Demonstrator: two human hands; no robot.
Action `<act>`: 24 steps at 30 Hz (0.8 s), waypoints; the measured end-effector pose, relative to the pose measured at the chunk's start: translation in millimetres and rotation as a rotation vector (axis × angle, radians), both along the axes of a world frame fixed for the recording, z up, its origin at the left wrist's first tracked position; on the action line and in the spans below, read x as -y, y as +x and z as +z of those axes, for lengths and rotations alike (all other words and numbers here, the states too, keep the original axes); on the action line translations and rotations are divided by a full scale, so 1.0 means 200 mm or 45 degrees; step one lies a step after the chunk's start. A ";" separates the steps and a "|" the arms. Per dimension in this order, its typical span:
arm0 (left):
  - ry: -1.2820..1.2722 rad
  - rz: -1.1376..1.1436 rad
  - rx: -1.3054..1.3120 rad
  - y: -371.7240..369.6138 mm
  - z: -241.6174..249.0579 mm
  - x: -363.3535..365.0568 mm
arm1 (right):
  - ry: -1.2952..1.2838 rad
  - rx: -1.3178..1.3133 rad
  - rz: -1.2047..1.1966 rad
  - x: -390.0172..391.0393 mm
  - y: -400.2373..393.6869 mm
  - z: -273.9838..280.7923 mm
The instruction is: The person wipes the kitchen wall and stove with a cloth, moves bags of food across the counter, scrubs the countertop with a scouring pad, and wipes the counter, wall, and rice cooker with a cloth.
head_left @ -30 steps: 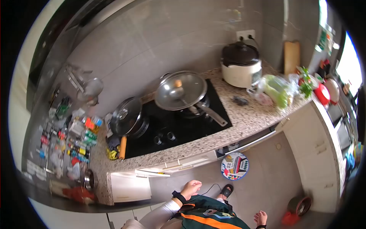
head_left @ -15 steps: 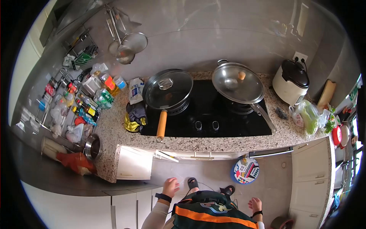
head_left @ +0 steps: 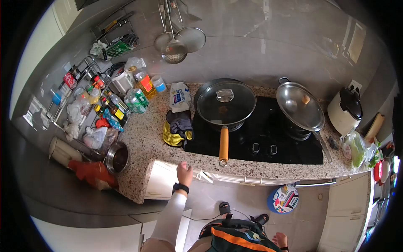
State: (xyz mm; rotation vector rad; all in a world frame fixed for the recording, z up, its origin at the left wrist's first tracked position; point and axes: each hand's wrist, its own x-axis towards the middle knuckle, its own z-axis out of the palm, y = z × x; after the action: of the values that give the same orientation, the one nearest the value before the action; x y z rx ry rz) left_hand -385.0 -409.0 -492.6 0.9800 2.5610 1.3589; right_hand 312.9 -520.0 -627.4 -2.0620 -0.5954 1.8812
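My left hand [head_left: 184,173], with a dark band at its wrist, reaches out at the front edge of the granite counter [head_left: 145,147]. It holds nothing that I can see, and its fingers are loosely bent. Closest to it on the counter lies a grey and yellow cloth [head_left: 178,129]. A frying pan [head_left: 226,103] with a glass lid stands on the left burner, its wooden handle [head_left: 224,145] pointing toward me. Low by my apron [head_left: 243,238] hangs my right hand [head_left: 280,239], fingers loosely apart and holding nothing visible.
A lidded wok [head_left: 300,107] sits on the right of the black cooktop [head_left: 252,130]. Beyond it are a rice cooker [head_left: 345,110] and bagged greens [head_left: 358,149]. Bottles [head_left: 115,111] and a metal bowl [head_left: 117,157] crowd the left. A blue stool [head_left: 283,199] stands on the floor.
My left hand has moved up and forward to the counter edge. The view has turned left, so the stove appears farther right. My right hand still hangs low.
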 end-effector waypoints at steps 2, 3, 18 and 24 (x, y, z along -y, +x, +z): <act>-0.025 -0.104 -0.203 -0.10 0.06 -0.16 | -0.039 0.043 -0.053 0.09 0.03 0.04; -0.067 -0.164 -0.310 -0.13 0.14 -0.22 | -0.043 0.058 -0.077 0.13 0.03 0.07; -0.947 -0.096 -0.458 -0.44 0.24 -0.33 | 0.037 0.074 -0.178 0.33 -0.08 0.19; -0.661 -0.136 -0.346 -0.29 0.10 -0.06 | 0.180 -0.046 -0.119 0.29 -0.08 0.08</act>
State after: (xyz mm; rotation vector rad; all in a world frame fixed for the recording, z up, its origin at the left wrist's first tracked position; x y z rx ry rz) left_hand -442.4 -397.9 -473.3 1.2282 2.7752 0.5086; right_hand 296.4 -578.0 -611.7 -1.9286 -0.5949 1.7674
